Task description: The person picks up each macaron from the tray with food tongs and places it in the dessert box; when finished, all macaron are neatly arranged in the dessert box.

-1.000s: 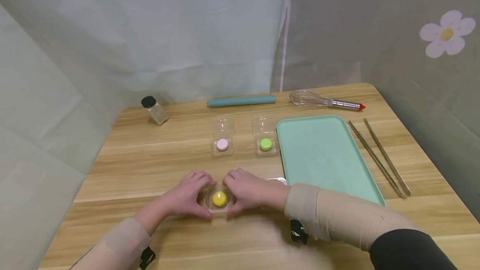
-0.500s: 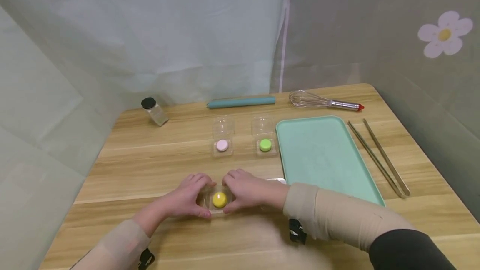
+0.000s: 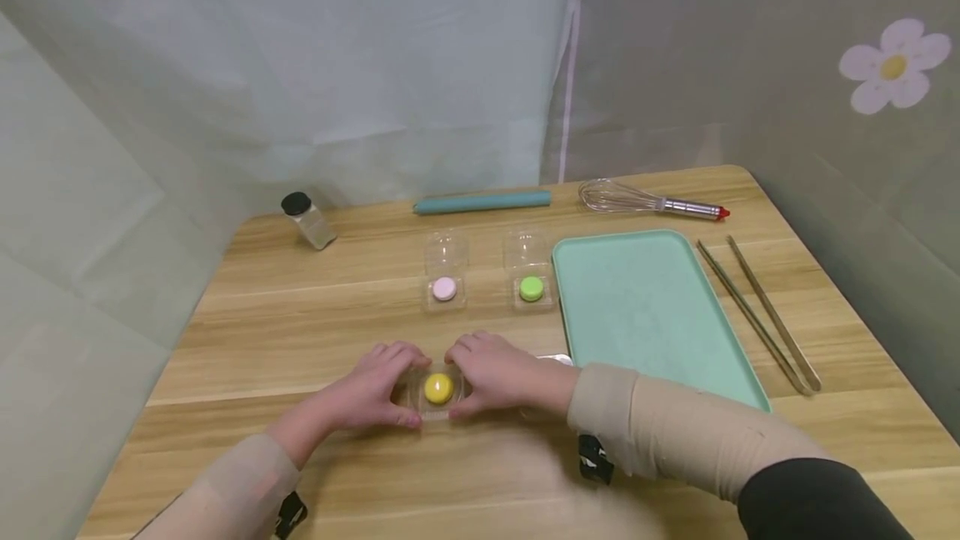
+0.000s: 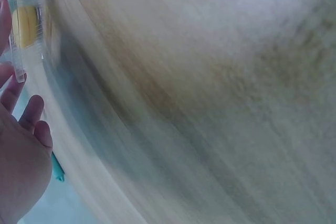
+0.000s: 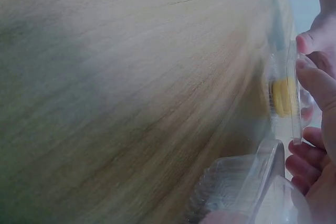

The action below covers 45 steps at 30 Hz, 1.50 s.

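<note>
Head view: your left hand (image 3: 375, 391) and right hand (image 3: 491, 374) grip the box (image 3: 435, 415).
Probably positioning it; next likely needs level, even handling.

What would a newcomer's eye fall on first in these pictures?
Probably the yellow macaron in its clear box, gripped between the left hand and right hand on the near side of the table. Then the mint tray at right, and the pink macaron and green macaron in open boxes beyond the hands.

The left sleeve (image 3: 232, 494) is beige; the creased beige right sleeve (image 3: 693, 427) meets black cloth (image 3: 817, 502); black pieces (image 3: 595, 460), possibly straps, show beneath.
</note>
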Motion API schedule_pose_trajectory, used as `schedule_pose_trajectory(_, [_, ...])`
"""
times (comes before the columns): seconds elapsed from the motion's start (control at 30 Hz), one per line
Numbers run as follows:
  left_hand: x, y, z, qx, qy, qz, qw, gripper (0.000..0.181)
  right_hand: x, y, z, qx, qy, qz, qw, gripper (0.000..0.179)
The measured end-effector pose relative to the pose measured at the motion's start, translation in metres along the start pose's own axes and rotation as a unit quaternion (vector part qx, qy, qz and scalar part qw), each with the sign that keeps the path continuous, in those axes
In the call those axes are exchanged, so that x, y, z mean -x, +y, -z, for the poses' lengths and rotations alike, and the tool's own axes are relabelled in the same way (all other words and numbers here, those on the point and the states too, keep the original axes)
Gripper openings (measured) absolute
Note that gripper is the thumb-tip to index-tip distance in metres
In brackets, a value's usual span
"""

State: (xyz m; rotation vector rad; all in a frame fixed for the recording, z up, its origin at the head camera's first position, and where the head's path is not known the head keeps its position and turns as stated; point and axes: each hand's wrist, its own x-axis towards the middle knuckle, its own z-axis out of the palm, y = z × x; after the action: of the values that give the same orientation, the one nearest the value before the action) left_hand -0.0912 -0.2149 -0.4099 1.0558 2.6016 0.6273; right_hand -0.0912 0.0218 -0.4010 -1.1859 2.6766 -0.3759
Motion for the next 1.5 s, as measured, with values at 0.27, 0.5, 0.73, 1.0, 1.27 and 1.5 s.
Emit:
schedule_pose_trajectory(0.27, [0.003,0.002,0.001,0.003,0.004,0.005,1.0,0.071,-0.002,0.0,0.0,0.005,-0.006,-0.006,1.0,0.072])
schedule_pose_trajectory(0.5, [0.003,0.005,0.002,-0.002,0.008,0.014,0.9999,0.069,-0.003,0.015,0.023,-0.102,-0.007,-0.045,0.9938,0.072])
schedule_pose_trajectory(0.73, [0.0,0.005,0.002,-0.006,0.008,0.026,0.9996,0.069,0.005,0.047,0.049,-0.136,0.052,-0.076,0.9864,0.065])
schedule_pose_trajectory(1.0, [-0.001,0.006,0.003,-0.004,0.017,0.03,0.9994,0.076,0.018,0.081,0.048,-0.137,0.079,-0.093,0.983,0.064])
schedule_pose_trajectory(1.27, [-0.014,0.008,0.018,-0.015,0.053,0.017,0.9983,0.082,0.029,0.106,0.056,-0.148,0.118,-0.113,0.9754,0.062])
schedule_pose_trajectory(1.5, [-0.045,0.008,0.034,-0.019,0.065,0.014,0.9976,0.08,0.037,0.124,0.062,-0.145,0.133,-0.121,0.973,0.064])
